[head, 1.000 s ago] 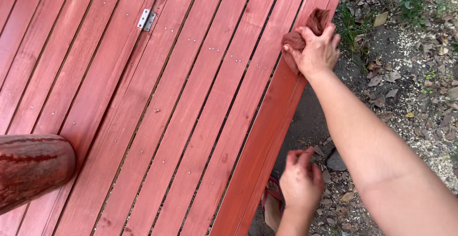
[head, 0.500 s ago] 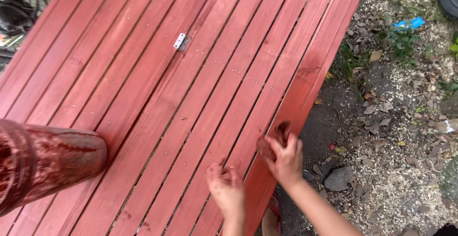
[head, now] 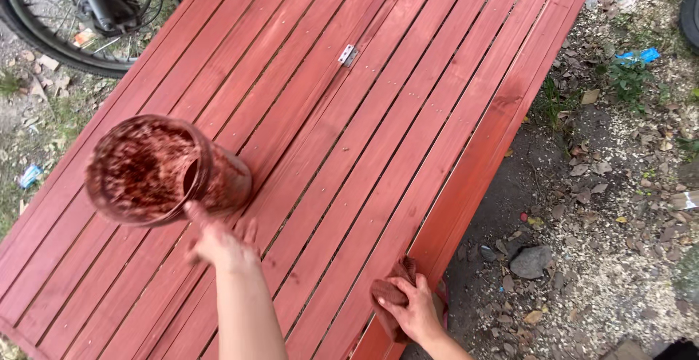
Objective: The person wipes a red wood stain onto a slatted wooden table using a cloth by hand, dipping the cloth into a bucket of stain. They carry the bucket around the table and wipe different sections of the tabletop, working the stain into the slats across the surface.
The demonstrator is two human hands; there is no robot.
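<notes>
We look down on a large slatted wooden table (head: 408,112) stained red-brown. Our left hand (head: 218,243) reaches toward a stain-smeared, red-brown cylindrical jar (head: 164,171) that stands on the table near its left edge, open mouth tilted toward us. The fingers of that hand are spread, its grip wide and closed on nothing; one fingertip touches the lower rim of the jar, and the rest of the hand lies just beside the jar, toward the near edge.

Our right hand (head: 415,309) rests at the right edge of the table, near the near corner, its grip closed on a crumpled red-brown cloth (head: 389,298). The cloth is pressed against the outermost slat, with the fingers curled over it from the right. The two hands are well apart, several slats between them.

A small metal hinge plate (head: 348,55) sits on the slats toward the far side of the table. Beyond the far left corner we see part of a bicycle wheel (head: 87,10). Off the right edge lies gravelly ground (head: 619,207) scattered with dry leaves, a grey stone (head: 531,262) and a blue scrap (head: 637,56).
</notes>
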